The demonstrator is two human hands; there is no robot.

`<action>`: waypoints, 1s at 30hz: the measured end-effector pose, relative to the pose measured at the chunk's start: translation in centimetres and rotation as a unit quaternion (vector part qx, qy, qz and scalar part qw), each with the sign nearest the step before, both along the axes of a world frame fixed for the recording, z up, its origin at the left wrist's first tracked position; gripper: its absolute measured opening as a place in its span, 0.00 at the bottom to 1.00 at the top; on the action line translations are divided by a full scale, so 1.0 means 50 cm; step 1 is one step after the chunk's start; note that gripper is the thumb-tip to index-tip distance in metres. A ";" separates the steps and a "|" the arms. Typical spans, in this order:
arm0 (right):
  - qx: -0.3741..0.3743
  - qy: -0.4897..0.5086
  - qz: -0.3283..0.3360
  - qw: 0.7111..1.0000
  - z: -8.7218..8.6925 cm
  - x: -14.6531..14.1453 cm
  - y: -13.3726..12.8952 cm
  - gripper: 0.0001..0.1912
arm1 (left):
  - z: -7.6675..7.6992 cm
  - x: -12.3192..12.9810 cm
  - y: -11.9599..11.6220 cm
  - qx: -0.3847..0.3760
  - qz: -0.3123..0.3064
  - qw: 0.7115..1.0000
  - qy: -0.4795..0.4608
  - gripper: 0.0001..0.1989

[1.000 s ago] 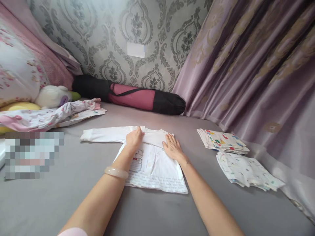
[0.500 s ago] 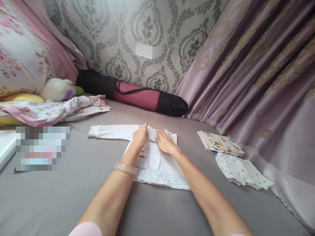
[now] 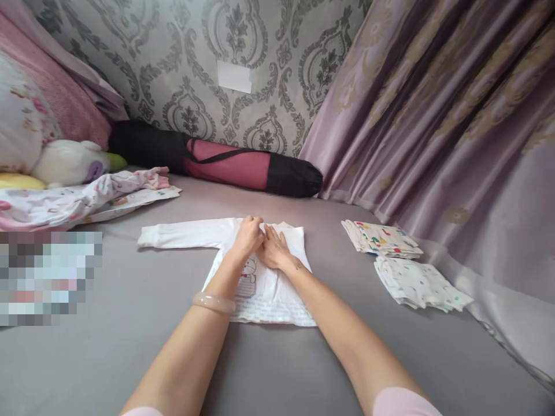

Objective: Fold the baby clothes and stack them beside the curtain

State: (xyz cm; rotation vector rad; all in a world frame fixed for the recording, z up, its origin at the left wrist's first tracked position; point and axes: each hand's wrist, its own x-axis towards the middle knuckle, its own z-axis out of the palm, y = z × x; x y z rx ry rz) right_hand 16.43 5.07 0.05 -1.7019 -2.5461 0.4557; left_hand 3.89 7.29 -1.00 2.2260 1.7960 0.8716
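Observation:
A small white long-sleeved shirt (image 3: 221, 309), with a bear picture and printed lettering along its hem, lies flat on the grey bed sheet. One sleeve stretches out to the left, while the right sleeve is folded in over the front. My left hand (image 3: 248, 238), with a bangle on its wrist, is closed on the shirt's fabric near the neckline. Right beside it, my right hand (image 3: 274, 248) lies flat on the upper chest, fingers extended. The two hands nearly meet and hide part of the neckline and bear.
Two stacks of folded patterned clothes (image 3: 390, 240) lie to the right by the purple curtain (image 3: 368, 115). A black and pink roll bag (image 3: 229, 164) rests against the wall. Printed clothes (image 3: 99, 196) and a white plush toy (image 3: 71, 163) are at left, near a blurred item (image 3: 47, 280).
My right hand has slid left across the shirt toward my left hand, which keeps its place near the neckline. The view has shifted slightly.

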 end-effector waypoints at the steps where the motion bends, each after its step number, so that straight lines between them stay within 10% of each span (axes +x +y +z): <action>1: -0.006 0.003 0.008 1.000 0.000 0.004 0.004 0.34 | -0.012 0.008 0.005 0.001 -0.016 1.000 -0.001 0.20; 6: -0.054 0.062 0.018 0.996 0.002 0.040 0.021 0.34 | -0.046 0.020 0.009 0.013 0.008 0.999 0.041 0.16; 30: 0.021 0.007 -0.146 0.989 -0.022 0.168 -0.001 0.38 | -0.029 0.032 -0.027 -0.056 0.004 0.976 0.212 0.31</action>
